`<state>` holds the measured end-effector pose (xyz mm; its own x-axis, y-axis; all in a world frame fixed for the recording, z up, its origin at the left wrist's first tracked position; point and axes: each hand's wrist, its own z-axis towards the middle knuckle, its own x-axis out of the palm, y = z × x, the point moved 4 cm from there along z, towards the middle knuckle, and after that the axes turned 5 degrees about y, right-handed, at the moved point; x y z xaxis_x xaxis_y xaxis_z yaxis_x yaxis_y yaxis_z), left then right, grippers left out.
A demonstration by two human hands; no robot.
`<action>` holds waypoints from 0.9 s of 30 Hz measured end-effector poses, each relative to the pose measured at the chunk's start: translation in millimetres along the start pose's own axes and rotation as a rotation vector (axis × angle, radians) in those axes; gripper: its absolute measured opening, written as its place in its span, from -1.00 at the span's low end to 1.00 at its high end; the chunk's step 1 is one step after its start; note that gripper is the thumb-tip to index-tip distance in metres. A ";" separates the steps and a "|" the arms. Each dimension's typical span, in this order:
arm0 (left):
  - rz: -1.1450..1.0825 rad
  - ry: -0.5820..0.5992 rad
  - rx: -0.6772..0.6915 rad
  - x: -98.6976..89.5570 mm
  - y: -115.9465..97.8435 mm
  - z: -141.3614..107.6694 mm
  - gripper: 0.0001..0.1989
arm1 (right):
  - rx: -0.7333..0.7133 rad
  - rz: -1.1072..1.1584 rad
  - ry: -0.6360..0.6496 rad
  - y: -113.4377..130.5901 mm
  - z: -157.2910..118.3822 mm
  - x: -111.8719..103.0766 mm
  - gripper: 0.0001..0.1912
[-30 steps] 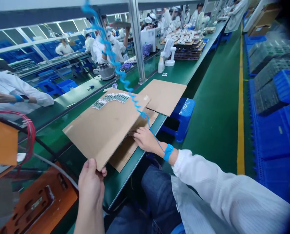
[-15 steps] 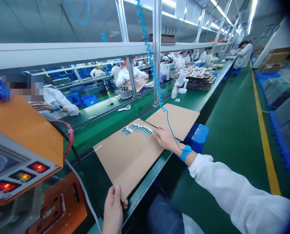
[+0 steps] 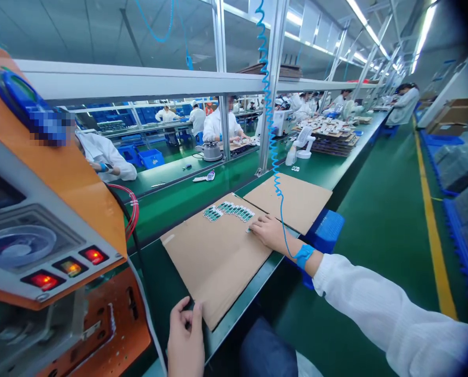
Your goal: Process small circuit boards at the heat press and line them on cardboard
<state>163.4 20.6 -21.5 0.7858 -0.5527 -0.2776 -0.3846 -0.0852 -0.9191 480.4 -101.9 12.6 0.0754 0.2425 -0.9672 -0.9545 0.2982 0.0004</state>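
Note:
A brown cardboard sheet [image 3: 214, 262] lies on the green bench, bearing a curved row of small green-and-white boards [image 3: 234, 209] near its far edge. At the sheet's right side, my right hand [image 3: 265, 231] has its fingers bent down on one small board [image 3: 249, 230], mostly hidden under the fingertips. The right wrist wears a blue strap [image 3: 303, 255] with a coiled cord. My left hand [image 3: 186, 324] is beside the sheet's near left corner, thumb and forefinger apart, holding nothing. Another cardboard sheet [image 3: 292, 199] lies beyond the first.
An orange machine [image 3: 61, 173] with lit red switches stands close on the left. A metal post [image 3: 272, 94] rises behind the bench. Farther back are a white fan [image 3: 305, 142] and stacked trays [image 3: 332, 135]. A blue stool [image 3: 326, 230] is at the bench's right.
My left hand has let go of the cardboard's near corner. My right hand has come slightly nearer along the sheet, and a small board now shows at its fingertips. The view has shifted left.

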 end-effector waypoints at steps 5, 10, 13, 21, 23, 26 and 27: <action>-0.130 0.038 0.000 1.1 1.8 -2.6 -0.29 | -0.055 0.090 0.018 -5.2 13.2 -0.2 -0.73; -0.237 0.083 -0.013 2.2 6.2 -3.8 -0.25 | 0.031 0.258 -0.026 7.7 22.1 -12.1 -0.70; -0.323 0.059 0.009 4.0 6.5 -8.9 -0.27 | 0.120 0.412 -0.062 57.2 12.5 -17.7 -0.53; -0.374 0.053 0.077 1.6 6.3 -21.7 -0.33 | 0.528 1.903 0.046 234.3 -32.0 15.4 -0.44; -0.386 0.038 0.102 0.1 5.3 -23.9 -0.38 | 0.586 1.890 0.009 244.3 -37.6 17.9 -0.38; -0.384 0.017 0.125 -0.8 4.5 -26.6 -0.36 | 0.569 1.786 0.036 242.1 -43.7 18.2 -0.42; -0.363 0.015 0.132 -1.0 4.6 -27.2 -0.36 | 0.537 1.760 0.077 240.6 -45.0 18.5 -0.44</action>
<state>147.7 -1.9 -17.9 0.8519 -0.5182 0.0757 -0.0163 -0.1708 -0.9852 239.2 -67.2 -16.6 -0.8154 0.5291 0.2349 0.2809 0.0069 0.9597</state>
